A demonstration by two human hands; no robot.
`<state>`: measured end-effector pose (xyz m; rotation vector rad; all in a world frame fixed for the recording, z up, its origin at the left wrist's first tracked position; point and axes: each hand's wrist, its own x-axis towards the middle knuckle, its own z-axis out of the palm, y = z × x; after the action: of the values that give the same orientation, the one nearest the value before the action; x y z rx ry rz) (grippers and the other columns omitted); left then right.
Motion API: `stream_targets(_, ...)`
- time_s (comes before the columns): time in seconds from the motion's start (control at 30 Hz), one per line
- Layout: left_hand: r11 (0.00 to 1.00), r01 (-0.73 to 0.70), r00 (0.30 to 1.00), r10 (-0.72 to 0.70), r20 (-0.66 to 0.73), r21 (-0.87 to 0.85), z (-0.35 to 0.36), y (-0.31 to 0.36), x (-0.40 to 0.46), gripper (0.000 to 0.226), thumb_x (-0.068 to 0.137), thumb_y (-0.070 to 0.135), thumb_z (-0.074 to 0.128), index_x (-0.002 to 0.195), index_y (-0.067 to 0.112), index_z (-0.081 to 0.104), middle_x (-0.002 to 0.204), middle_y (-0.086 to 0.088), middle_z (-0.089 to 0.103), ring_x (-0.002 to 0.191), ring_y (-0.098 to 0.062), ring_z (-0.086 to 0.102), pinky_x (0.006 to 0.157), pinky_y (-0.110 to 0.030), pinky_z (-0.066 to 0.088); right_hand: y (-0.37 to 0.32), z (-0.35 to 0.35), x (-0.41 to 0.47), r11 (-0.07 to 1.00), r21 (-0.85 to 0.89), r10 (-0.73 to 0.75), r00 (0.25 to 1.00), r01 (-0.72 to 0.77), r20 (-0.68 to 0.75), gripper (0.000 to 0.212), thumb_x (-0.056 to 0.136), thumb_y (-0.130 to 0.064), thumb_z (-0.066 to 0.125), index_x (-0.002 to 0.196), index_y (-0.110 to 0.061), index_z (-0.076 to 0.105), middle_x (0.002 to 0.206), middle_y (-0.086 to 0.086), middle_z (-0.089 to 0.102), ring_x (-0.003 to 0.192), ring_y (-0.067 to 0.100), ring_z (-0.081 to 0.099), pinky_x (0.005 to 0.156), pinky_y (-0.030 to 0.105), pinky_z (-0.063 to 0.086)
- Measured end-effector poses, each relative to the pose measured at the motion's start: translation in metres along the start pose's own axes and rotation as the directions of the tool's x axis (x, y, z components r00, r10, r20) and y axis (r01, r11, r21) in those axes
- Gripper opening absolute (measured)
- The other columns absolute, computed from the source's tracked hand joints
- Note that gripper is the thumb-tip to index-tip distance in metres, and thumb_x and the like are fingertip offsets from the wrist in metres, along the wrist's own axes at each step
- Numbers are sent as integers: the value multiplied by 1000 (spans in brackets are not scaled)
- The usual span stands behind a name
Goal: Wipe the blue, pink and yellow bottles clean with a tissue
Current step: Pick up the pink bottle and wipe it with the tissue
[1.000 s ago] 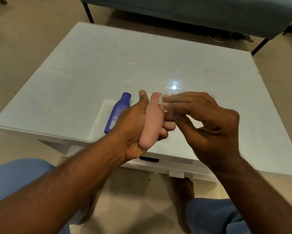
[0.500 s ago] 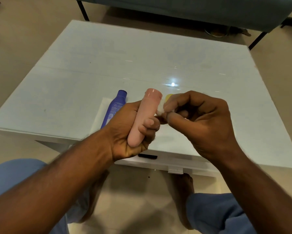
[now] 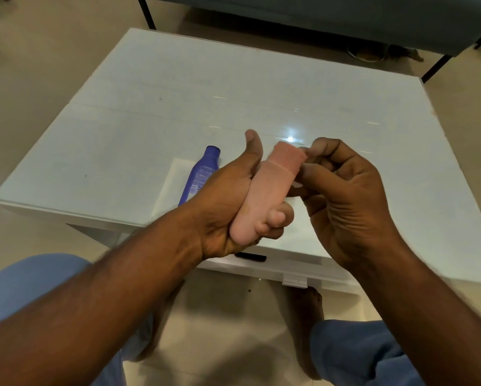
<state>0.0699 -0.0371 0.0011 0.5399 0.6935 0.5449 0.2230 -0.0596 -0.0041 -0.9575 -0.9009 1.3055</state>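
My left hand [image 3: 228,207] grips the lower half of the pink bottle [image 3: 267,190], which tilts up and to the right over the table's near edge, thumb raised. My right hand [image 3: 345,196] pinches a small white tissue [image 3: 299,181] against the bottle's right side near its cap; most of the tissue is hidden by the fingers. The blue bottle [image 3: 201,174] lies flat on the white table [image 3: 178,107], cap pointing away, partly behind my left hand. The yellow bottle is hidden behind the hands.
A teal sofa [image 3: 317,18] on dark legs stands beyond the table's far edge. My knees in blue trousers [image 3: 30,285] sit below the near edge, with a bare foot [image 3: 309,305] under the table. A dark handle [image 3: 250,257] shows on the table's front.
The pink bottle has turned in my left hand and my thumb has lifted off it. My right hand with the tissue has slid along the bottle's cap end. The yellow cap seen earlier is now covered.
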Motion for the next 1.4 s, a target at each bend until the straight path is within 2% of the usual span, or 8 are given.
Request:
stream_targets(0.1,1000,-5,1000,5,10,30,-1,2,-1,77,91,71,18,123,11,53,52,-8,59,34,-8,51,36,-15,41,0,0,1,998,47,32,999,-32,4,27,90,14,64,88,-13,65,78,0,74,67,13,70,64,26,60)
stream_targets(0.23,998,-63,998,63,29,22,-1,4,0,72,92,70,23,116,13,60,109,-20,56,38,-11,52,35,-16,43,-1,-5,4,995,76,58,998,-60,37,20,81,4,64,85,-16,68,84,3,68,74,17,70,67,31,61)
stream_targets(0.5,973,-158,985,168,-42,168,4,-4,0,59,98,61,28,83,24,72,57,-12,56,38,-18,52,40,-23,43,1,-6,1,989,47,134,989,-137,62,18,83,5,60,79,-12,67,81,6,61,62,12,62,58,22,57)
stream_targets(0.63,905,-217,950,282,-136,366,1,-8,7,52,98,61,27,121,25,57,67,-20,64,46,-26,59,48,-29,51,3,-6,1,986,-14,165,985,-165,46,21,91,3,56,81,-11,68,84,15,63,53,11,52,52,22,48)
stream_targets(0.8,756,-202,869,432,-243,622,-14,-15,21,62,86,74,31,115,30,63,90,-16,73,70,-36,71,70,-54,59,6,-9,3,973,-10,228,959,-229,170,27,85,-8,44,100,1,65,72,8,60,59,28,45,61,39,48)
stream_targets(0.97,759,-162,858,424,-290,631,-17,-13,23,65,100,60,24,104,11,66,76,-13,73,55,-26,68,53,-32,54,7,-13,5,963,-228,192,962,-146,196,41,92,-14,69,132,-3,69,99,15,75,73,27,66,72,41,54)
stream_targets(1.3,399,-141,656,723,-216,906,-12,-16,20,31,106,27,30,121,19,56,72,18,55,63,19,58,48,-1,42,11,-14,1,870,-488,103,994,-70,41,41,77,-35,81,110,-12,81,97,4,83,86,19,78,96,43,63)
stream_targets(1.4,363,-113,635,743,-213,925,-10,-18,20,30,106,28,31,123,18,55,72,17,55,60,1,62,49,-2,44,13,-13,-2,860,-501,98,995,-96,-23,44,71,-41,82,107,-17,82,99,0,84,95,19,80,99,38,61)
